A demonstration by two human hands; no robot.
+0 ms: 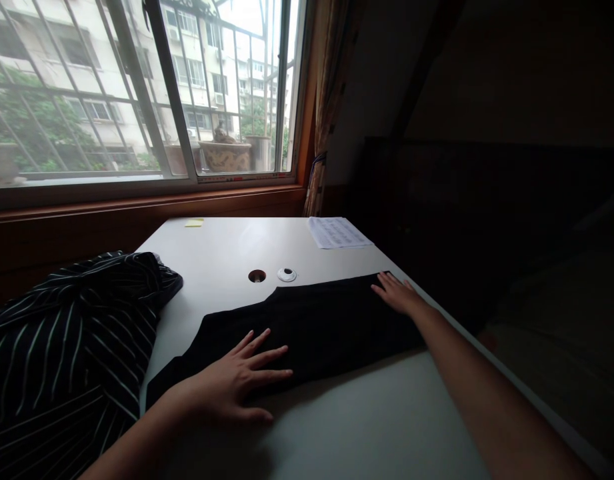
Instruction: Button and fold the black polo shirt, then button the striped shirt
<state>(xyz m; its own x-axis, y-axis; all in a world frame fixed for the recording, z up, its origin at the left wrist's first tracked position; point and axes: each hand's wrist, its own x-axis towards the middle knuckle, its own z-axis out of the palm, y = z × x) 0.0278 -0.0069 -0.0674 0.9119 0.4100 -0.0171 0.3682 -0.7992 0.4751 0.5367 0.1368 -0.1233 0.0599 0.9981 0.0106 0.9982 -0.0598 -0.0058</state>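
Note:
A black garment (331, 320) lies flat and folded lengthwise across the white table (377, 413); its exact kind I cannot tell. My left hand (237, 377) is spread over its near left part, fingers apart and pointing right, the thumb reaching past the near edge. At the far right end, my right hand (397, 293) rests palm down on the cloth with fingers stretched out. Neither hand grips anything. Left of the garment is a heap of dark cloth with white stripes (71, 340), bunched at the table's left side.
Behind the garment are a round cable hole (257, 275) and its white cap (287, 274). Printed sheets (339, 232) lie at the far right corner, a yellow sticky note (194, 223) at the far left. A window (227, 93) and curtain (324, 100) stand beyond.

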